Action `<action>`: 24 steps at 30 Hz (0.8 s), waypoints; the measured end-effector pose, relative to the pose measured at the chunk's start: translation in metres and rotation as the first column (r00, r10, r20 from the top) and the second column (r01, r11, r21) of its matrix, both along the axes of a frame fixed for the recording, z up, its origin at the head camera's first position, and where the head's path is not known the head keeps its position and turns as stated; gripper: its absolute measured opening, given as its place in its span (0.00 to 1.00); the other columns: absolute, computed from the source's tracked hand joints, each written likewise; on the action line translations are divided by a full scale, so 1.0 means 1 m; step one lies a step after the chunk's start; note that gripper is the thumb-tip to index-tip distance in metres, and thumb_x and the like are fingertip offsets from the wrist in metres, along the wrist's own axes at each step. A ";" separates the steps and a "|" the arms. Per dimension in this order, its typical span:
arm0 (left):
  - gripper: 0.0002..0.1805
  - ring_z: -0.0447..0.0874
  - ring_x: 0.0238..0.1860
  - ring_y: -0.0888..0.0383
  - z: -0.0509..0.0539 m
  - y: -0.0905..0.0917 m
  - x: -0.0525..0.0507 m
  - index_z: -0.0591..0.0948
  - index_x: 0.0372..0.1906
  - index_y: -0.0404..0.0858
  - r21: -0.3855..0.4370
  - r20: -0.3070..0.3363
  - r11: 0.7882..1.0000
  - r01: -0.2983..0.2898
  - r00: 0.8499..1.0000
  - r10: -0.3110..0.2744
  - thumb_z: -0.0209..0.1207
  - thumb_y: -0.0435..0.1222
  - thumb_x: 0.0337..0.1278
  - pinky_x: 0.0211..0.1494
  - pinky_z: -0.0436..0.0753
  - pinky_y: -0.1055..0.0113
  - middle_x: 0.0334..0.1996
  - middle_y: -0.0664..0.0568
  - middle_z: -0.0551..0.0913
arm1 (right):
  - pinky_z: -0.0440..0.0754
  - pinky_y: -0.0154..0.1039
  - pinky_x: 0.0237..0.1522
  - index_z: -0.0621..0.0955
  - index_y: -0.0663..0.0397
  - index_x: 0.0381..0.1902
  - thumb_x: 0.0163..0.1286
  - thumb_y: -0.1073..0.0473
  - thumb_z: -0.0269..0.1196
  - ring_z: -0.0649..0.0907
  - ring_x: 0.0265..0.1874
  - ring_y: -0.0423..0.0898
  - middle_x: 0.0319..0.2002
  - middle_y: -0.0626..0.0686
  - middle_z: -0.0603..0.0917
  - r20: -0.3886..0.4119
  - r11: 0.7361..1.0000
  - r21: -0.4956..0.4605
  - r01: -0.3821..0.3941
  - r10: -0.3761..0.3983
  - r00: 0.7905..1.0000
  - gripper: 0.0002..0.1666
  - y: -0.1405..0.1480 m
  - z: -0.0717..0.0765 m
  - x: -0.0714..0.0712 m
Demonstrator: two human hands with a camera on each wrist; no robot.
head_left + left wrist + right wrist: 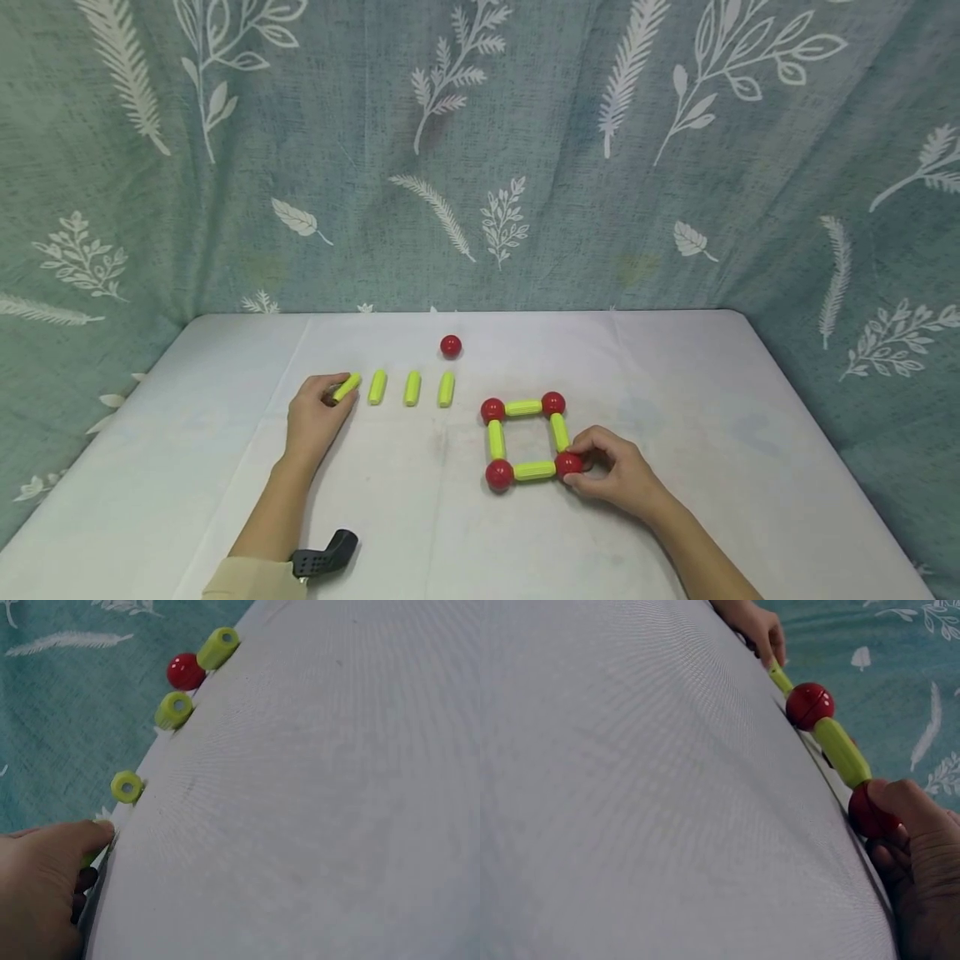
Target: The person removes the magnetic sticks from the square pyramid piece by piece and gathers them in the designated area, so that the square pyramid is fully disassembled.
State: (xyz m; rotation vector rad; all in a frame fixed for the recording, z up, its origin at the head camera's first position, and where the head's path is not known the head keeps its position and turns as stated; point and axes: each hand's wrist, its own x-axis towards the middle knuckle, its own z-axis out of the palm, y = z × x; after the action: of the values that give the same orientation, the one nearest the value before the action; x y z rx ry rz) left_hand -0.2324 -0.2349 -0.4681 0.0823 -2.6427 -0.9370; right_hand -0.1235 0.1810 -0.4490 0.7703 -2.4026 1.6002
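At the left of a row of yellow-green rods, the left hand (318, 421) pinches one rod (347, 387), tilted between thumb and fingers; in the left wrist view the left hand (45, 881) mostly hides it. Joined rods and red balls form a square (534, 471) on the table. The right hand (622, 475) grips its near right ball (568, 465). In the right wrist view, the right hand's thumb lies on that ball (871, 811), which touches a rod (841, 753) leading to another ball (810, 706).
Three more rods stand apart in the row, the nearest to the square being one rod (446, 389). A single red ball (451, 347) lies behind them. The white table (405, 533) ends at a patterned green cloth (547, 233). A black strap device (326, 557) is on the left wrist.
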 end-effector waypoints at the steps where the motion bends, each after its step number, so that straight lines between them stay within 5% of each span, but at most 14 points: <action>1: 0.20 0.76 0.39 0.51 0.000 -0.001 0.001 0.79 0.54 0.35 -0.008 0.002 1.000 0.006 1.000 -0.006 0.63 0.37 0.56 0.41 0.78 0.60 0.47 0.43 0.77 | 0.82 0.37 0.34 0.78 0.62 0.33 0.47 0.74 0.71 0.80 0.31 0.45 0.34 0.57 0.81 -0.001 1.000 -0.001 -0.002 0.002 1.000 0.16 0.000 0.000 0.000; 7: 0.28 0.72 0.35 0.53 0.001 -0.006 0.003 0.73 0.61 0.35 -0.066 0.053 0.995 0.071 0.996 -0.067 0.62 0.40 0.55 0.35 0.73 0.64 0.52 0.41 0.74 | 0.82 0.34 0.34 0.78 0.55 0.35 0.49 0.70 0.72 0.80 0.33 0.42 0.36 0.53 0.81 0.010 1.000 -0.017 -0.009 0.009 1.000 0.17 0.005 -0.023 -0.009; 12: 0.35 0.66 0.33 0.55 0.003 -0.017 0.002 0.65 0.69 0.39 -0.017 0.140 0.985 0.172 0.976 -0.168 0.61 0.41 0.56 0.33 0.69 0.65 0.54 0.43 0.71 | 0.81 0.33 0.35 0.78 0.50 0.36 0.51 0.66 0.73 0.80 0.34 0.40 0.37 0.49 0.81 0.043 1.000 -0.015 -0.009 0.009 0.999 0.17 0.006 -0.026 -0.011; 18: 0.36 0.65 0.33 0.55 0.008 -0.030 -0.005 0.64 0.70 0.43 0.087 0.232 0.963 0.255 0.935 -0.269 0.63 0.40 0.55 0.33 0.69 0.66 0.35 0.48 0.70 | 0.81 0.33 0.35 0.78 0.49 0.36 0.50 0.65 0.73 0.80 0.33 0.40 0.37 0.48 0.81 0.054 1.000 0.005 0.008 -0.009 0.998 0.17 0.007 -0.027 -0.011; 24: 0.36 0.66 0.31 0.56 0.014 -0.044 -0.012 0.66 0.69 0.44 0.219 0.289 0.906 0.361 0.863 -0.414 0.64 0.35 0.54 0.30 0.68 0.68 0.30 0.47 0.70 | 0.81 0.33 0.35 0.78 0.50 0.37 0.51 0.65 0.73 0.80 0.33 0.40 0.37 0.48 0.81 0.047 1.000 0.006 0.001 -0.002 0.999 0.17 0.008 -0.027 -0.011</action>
State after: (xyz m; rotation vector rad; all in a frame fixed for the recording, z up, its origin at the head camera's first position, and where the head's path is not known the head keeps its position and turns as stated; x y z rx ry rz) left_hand -0.2444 -0.2790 -0.4544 -0.2986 -2.9497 -1.3708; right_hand -0.1349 0.1890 -0.4761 0.7397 -2.4404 1.6296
